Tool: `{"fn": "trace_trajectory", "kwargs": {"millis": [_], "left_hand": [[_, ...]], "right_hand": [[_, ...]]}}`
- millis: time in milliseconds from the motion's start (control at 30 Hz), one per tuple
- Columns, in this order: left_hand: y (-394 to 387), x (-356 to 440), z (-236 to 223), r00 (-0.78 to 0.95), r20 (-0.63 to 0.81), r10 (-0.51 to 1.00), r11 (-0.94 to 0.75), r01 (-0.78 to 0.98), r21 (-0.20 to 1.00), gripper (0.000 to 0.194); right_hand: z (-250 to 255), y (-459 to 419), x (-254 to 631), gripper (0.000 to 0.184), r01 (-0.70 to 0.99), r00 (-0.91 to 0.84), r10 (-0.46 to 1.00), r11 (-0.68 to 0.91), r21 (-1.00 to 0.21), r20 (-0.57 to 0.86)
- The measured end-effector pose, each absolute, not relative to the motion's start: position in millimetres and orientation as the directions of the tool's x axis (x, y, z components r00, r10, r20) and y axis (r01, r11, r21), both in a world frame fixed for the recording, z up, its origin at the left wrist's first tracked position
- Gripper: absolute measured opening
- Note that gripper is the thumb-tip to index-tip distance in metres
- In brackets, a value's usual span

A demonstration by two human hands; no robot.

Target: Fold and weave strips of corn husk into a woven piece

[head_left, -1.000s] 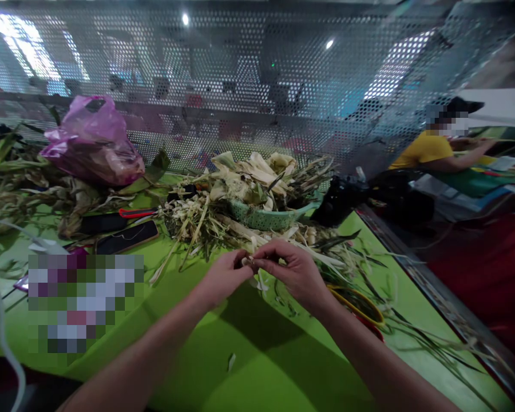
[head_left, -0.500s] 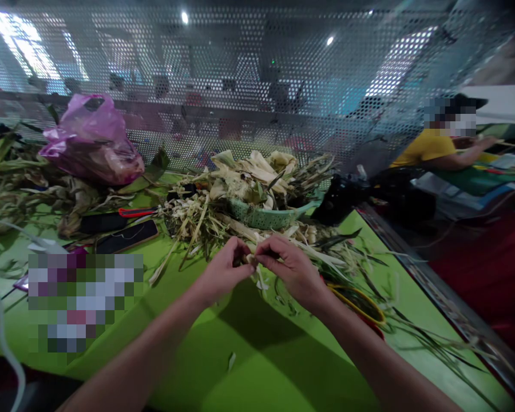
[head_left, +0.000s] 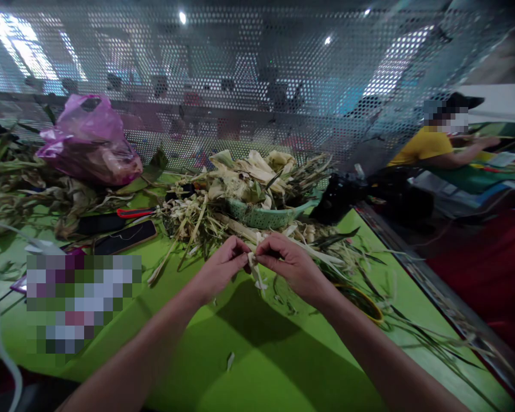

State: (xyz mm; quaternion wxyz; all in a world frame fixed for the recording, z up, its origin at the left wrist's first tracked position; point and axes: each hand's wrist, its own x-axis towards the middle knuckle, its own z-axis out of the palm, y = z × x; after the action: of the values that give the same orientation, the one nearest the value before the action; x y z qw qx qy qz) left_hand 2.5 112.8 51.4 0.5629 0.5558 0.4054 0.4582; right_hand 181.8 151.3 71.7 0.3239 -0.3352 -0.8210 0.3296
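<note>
Between my two hands, above the green table (head_left: pixel 184 355), is a small pale piece of dried husk (head_left: pixel 253 264), with a thin end hanging down. My left hand (head_left: pixel 223 268) is closed, its thumb and fingers pinching the left side of the piece. From the other side, my right hand (head_left: pixel 292 268) pinches it between thumb and fingertips. Just beyond stands a light green plastic basket (head_left: pixel 261 218) heaped with dried husks (head_left: pixel 257 171). Loose stalks and strips (head_left: pixel 189 220) lie around its base. The exact shape of the held piece is partly hidden by my fingers.
A pink plastic bag (head_left: pixel 92 146) sits at back left among dry leaves (head_left: pixel 38 200). Nearer are a dark phone (head_left: pixel 125 237) and a red-handled tool (head_left: pixel 133 213). A yellow loop handle (head_left: pixel 374 313) lies beside my right forearm. A person in yellow (head_left: pixel 424 146) sits far right.
My left fingers have shifted on the husk piece, and more of it now shows between my hands, hanging downward. Both hands stay in nearly the same place.
</note>
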Motion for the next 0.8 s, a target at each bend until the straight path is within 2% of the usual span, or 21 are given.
{"fn": "trace_trajectory", "kwargs": {"millis": [400, 533, 800], "left_hand": [[116.4, 2.2, 42.2, 0.273, 0.143, 0.951, -0.137, -0.042, 0.990, 0.014], [116.4, 3.2, 43.1, 0.239, 0.123, 0.963, -0.128, 0.006, 0.992, 0.013], [116.6, 3.2, 43.0, 0.225, 0.075, 0.972, -0.071, -0.023, 0.997, 0.011]], "right_hand": [[72.1, 146.3, 178.7, 0.006, 0.417, -0.451, 0.826, 0.530, -0.738, 0.338], [73.3, 146.0, 180.7, 0.009, 0.420, -0.494, 0.792, 0.579, -0.699, 0.359], [77.6, 143.6, 180.1, 0.009, 0.495, -0.523, 0.777, 0.611, -0.618, 0.350]]}}
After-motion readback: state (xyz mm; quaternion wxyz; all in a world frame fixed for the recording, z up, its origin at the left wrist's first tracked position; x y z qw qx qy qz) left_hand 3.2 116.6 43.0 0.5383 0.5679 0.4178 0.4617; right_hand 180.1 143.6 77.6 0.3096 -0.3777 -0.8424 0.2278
